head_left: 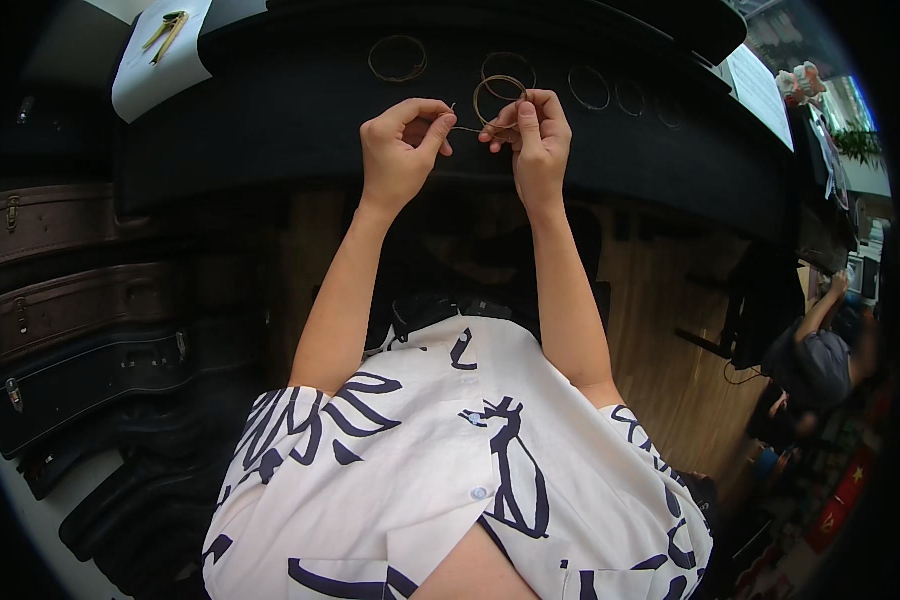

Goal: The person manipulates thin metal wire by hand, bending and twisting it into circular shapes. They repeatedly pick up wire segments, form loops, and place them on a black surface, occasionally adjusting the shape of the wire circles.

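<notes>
My left hand [403,150] is raised at the black table [270,110], thumb and fingers pinched on the loose end of a thin brass-coloured wire. To its right, my right hand [538,145] grips the coiled part of that wire [477,100] between thumb and fingers, holding the loops upright. Behind my hands lie several separate thin wire coils: one brass-coloured coil [398,79] at the left, another partly behind the held loops, and paler ones [590,107] to the right.
A white sheet [145,90] bears a brass-coloured tool [165,35] at the back left; more paper [760,90] is at the right end. Dark instrument cases [80,220] are stacked at my left. Another person in a dark top [810,365] is at my far right, by a wooden floor [640,340].
</notes>
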Tool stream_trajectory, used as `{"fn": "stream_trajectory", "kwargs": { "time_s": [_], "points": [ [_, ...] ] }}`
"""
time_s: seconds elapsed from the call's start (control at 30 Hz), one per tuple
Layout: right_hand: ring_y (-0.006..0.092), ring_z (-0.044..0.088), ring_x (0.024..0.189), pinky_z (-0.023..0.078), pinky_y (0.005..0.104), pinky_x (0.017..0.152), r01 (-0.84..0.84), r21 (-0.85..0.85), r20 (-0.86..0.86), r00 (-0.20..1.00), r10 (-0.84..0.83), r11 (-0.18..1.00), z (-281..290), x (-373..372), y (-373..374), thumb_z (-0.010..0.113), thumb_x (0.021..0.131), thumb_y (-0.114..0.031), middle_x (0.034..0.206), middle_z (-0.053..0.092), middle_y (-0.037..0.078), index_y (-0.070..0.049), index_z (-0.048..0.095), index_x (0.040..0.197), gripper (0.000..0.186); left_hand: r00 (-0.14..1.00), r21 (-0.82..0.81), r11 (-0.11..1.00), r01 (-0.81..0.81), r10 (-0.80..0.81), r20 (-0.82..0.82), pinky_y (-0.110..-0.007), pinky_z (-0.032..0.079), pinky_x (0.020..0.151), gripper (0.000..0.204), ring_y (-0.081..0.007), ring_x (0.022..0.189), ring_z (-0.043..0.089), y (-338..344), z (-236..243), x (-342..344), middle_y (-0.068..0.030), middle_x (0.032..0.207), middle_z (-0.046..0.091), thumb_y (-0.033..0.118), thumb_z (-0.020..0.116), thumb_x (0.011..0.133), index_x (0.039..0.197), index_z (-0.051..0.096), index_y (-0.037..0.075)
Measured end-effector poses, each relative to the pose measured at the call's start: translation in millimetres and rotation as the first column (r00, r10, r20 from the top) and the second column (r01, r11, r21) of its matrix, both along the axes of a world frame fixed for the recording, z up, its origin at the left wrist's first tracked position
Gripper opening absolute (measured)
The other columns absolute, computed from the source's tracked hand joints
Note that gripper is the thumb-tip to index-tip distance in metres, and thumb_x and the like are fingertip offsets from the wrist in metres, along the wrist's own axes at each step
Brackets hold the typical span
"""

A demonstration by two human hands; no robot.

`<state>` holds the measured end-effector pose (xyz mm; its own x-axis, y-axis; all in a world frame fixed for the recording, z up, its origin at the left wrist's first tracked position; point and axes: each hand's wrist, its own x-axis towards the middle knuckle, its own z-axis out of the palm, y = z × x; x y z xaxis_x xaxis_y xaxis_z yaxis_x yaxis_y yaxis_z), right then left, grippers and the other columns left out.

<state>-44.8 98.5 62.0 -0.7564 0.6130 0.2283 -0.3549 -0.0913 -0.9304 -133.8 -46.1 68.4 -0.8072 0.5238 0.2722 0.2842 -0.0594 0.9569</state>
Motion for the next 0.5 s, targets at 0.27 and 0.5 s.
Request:
{"fn": "stream_trajectory", "kwargs": {
  "time_s": [0.27,0.5],
  "points": [
    [0.0172,0.069,0.087,0.051,0.0265,0.075,-0.094,0.06,-0.113,0.989,0.1,0.994,-5.3,2.5,9.6,0.055,0.101,-0.013,0.09,0.07,0.01,-0.001,0.058,0.102,0.012,0.993,0.128,0.992,0.011,-0.027,0.117,-0.02,0.051,0.056,0.008,-0.0097,0.064,0.069,0.1,-6.5,-5.3,-0.0035,0.072,0.071,0.007,0.072,0.089,0.093,0.073,0.0],
    [0.0103,0.061,0.084,0.047,0.0217,0.078,-0.129,-0.084,-0.246,0.964,0.105,0.988,-11.0,0.6,14.9,0.065,0.095,-0.006,0.097,0.066,0.006,-0.002,0.065,0.103,0.009,0.989,0.058,0.995,0.086,-0.093,0.117,-0.02,0.049,0.059,0.01,-0.0092,0.067,0.066,-6.8,-3.0,-4.3,-0.0035,0.078,0.071,0.009,0.072,0.09,0.097,0.072,0.001]
  ]
}}
